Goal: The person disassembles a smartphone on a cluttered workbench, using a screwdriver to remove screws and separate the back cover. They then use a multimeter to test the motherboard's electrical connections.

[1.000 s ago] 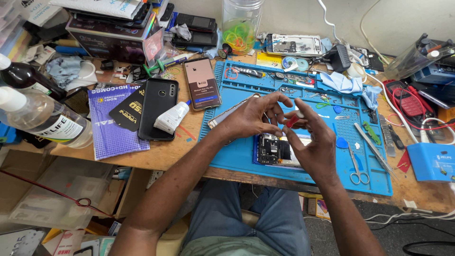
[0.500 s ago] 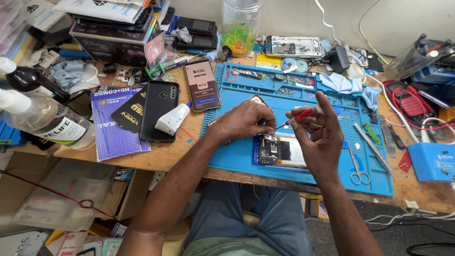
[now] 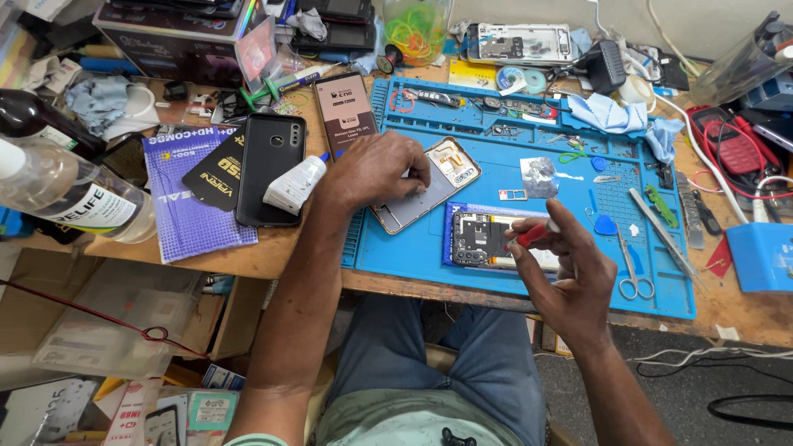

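Right hand's [image 3: 570,277] grip pinching one red screwdriver [image 3: 533,234], left hand's [image 3: 376,169] on one phone panel [image 3: 425,186]; one opened phone [image 3: 487,239].

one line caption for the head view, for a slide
Left hand rests on a phone back panel; right hand holds a red-handled tool above an opened phone.

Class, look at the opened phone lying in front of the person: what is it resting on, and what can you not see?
The opened phone lies flat on the blue work mat, which covers the wooden table. The right hand, holding a red-handled tool, hides the phone's right end.
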